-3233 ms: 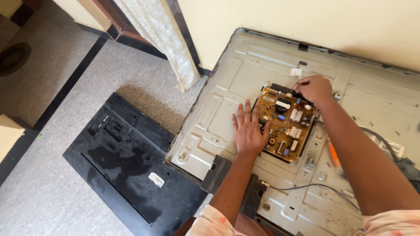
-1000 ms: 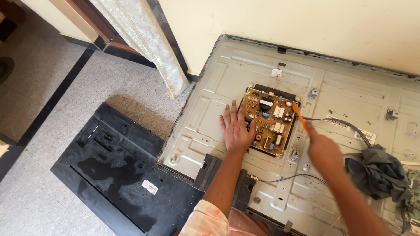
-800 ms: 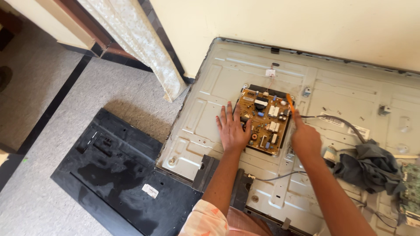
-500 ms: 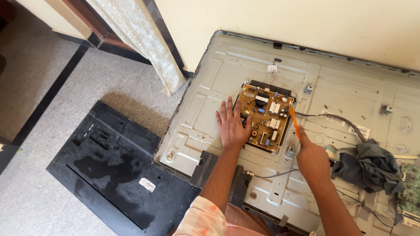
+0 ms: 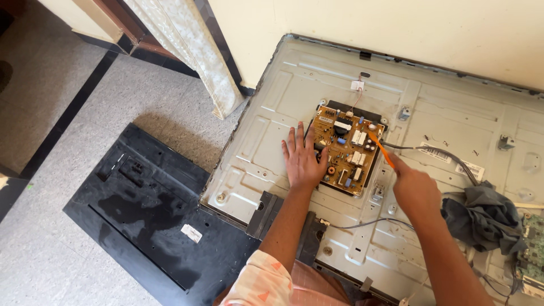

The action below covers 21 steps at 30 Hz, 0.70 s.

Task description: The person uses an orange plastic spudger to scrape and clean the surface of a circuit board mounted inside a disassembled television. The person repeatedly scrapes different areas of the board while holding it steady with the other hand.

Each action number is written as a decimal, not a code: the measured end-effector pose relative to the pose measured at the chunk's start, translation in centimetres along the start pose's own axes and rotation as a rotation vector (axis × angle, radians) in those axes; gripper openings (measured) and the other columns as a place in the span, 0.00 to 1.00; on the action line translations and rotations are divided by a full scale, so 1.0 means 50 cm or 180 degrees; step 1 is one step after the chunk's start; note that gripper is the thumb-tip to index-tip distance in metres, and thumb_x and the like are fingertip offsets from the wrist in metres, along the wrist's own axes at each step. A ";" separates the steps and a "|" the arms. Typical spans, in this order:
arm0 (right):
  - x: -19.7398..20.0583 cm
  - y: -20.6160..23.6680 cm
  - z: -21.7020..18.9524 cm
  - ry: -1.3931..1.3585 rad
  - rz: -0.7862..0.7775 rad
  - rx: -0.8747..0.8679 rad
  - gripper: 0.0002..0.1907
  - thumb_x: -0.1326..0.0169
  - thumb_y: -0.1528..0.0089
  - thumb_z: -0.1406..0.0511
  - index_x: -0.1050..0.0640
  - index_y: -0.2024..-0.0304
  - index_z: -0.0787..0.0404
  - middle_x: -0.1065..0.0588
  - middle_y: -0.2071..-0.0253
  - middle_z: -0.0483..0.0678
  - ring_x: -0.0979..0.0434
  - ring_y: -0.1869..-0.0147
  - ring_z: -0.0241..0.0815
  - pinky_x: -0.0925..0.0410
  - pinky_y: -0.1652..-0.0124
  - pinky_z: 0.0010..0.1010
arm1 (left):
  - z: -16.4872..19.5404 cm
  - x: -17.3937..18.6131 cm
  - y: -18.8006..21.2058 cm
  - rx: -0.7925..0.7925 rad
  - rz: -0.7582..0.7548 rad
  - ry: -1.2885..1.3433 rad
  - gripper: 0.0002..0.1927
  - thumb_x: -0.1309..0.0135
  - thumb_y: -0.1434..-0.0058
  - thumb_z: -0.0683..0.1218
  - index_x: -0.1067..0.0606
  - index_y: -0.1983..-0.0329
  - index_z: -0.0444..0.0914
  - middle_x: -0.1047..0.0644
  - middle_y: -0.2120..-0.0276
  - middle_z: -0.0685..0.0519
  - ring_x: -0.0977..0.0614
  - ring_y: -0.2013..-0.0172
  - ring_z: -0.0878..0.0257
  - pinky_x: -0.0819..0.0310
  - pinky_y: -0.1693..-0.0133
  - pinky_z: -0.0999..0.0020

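left hand: flat and open, fingers spread, pressing on the left edge of the power board; it hasn't budged over the last 3 s.
right hand: clenched on an orange screwdriver, tip now at the board's top-right corner. A moment ago it was lower down.
meaning: looks like that corner fixing is getting worked.
board location: middle of the TV's metal back panel, on the floor.
hard to see: screw under the tip; second green board cut off beside the grey cloth.

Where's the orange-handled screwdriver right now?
In the head view, the orange-handled screwdriver is in the right hand, its tip at the right edge of the yellow circuit board on the grey metal panel.
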State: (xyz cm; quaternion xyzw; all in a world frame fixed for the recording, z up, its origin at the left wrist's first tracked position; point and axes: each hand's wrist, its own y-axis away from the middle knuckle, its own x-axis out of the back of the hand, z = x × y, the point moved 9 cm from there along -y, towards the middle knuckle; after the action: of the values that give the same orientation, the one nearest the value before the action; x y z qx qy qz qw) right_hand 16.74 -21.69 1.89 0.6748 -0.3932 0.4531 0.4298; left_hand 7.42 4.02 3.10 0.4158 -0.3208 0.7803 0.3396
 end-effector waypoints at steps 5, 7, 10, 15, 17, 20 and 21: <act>0.008 -0.049 -0.032 -0.0396 0.0181 0.0067 0.28 0.57 0.33 0.63 0.29 0.33 0.29 0.19 0.59 0.59 0.20 0.57 0.66 0.28 0.56 0.55 | 0.001 0.009 -0.002 0.0041 0.0014 0.0064 0.39 0.46 0.38 0.59 0.41 0.26 0.44 0.43 0.26 0.44 0.47 0.27 0.44 0.60 0.30 0.38; 0.006 -0.027 -0.018 -0.0260 0.0086 0.0118 0.27 0.57 0.31 0.62 0.31 0.31 0.29 0.19 0.62 0.59 0.19 0.59 0.65 0.28 0.57 0.55 | 0.002 0.010 -0.001 0.0058 0.0007 0.0044 0.39 0.47 0.38 0.59 0.41 0.26 0.44 0.43 0.26 0.44 0.46 0.27 0.44 0.60 0.30 0.38; 0.002 0.048 0.043 -0.0144 -0.0127 -0.0012 0.27 0.57 0.31 0.61 0.32 0.31 0.27 0.20 0.63 0.59 0.20 0.60 0.65 0.27 0.59 0.54 | 0.000 0.007 0.001 0.0045 0.0005 0.0030 0.39 0.47 0.38 0.59 0.41 0.25 0.44 0.42 0.26 0.44 0.46 0.26 0.44 0.60 0.30 0.38; -0.020 0.117 0.062 -0.0046 -0.0268 -0.0047 0.28 0.55 0.32 0.60 0.33 0.31 0.22 0.20 0.64 0.58 0.18 0.61 0.61 0.25 0.60 0.51 | 0.000 0.004 0.000 -0.0022 0.0047 0.0013 0.39 0.47 0.37 0.59 0.41 0.25 0.44 0.42 0.26 0.44 0.46 0.26 0.44 0.59 0.30 0.37; -0.019 0.102 0.039 0.0018 -0.0124 0.0014 0.30 0.54 0.32 0.61 0.33 0.30 0.23 0.20 0.64 0.57 0.18 0.61 0.61 0.26 0.60 0.51 | -0.001 0.007 0.000 -0.0008 0.0049 0.0051 0.39 0.47 0.37 0.59 0.41 0.25 0.44 0.43 0.26 0.44 0.46 0.26 0.44 0.59 0.30 0.37; -0.012 0.073 0.009 -0.0079 0.0031 0.0179 0.32 0.54 0.34 0.64 0.33 0.31 0.24 0.19 0.64 0.56 0.19 0.62 0.60 0.27 0.61 0.52 | -0.002 0.014 -0.002 0.0039 0.0046 0.0053 0.40 0.47 0.38 0.59 0.42 0.25 0.44 0.43 0.26 0.43 0.47 0.26 0.44 0.59 0.30 0.38; -0.008 0.072 0.008 -0.0253 0.0053 0.0242 0.31 0.54 0.35 0.63 0.33 0.32 0.25 0.19 0.63 0.54 0.19 0.62 0.60 0.27 0.62 0.53 | -0.002 0.014 -0.002 0.0070 0.0037 0.0060 0.40 0.47 0.39 0.59 0.42 0.25 0.44 0.44 0.26 0.43 0.47 0.26 0.44 0.59 0.30 0.38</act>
State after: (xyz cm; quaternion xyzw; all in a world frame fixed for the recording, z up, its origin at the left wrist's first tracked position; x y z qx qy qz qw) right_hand 13.44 -23.14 2.21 0.7048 -0.3982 0.4441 0.3841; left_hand 7.17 4.35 3.71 0.4103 -0.3114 0.7896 0.3335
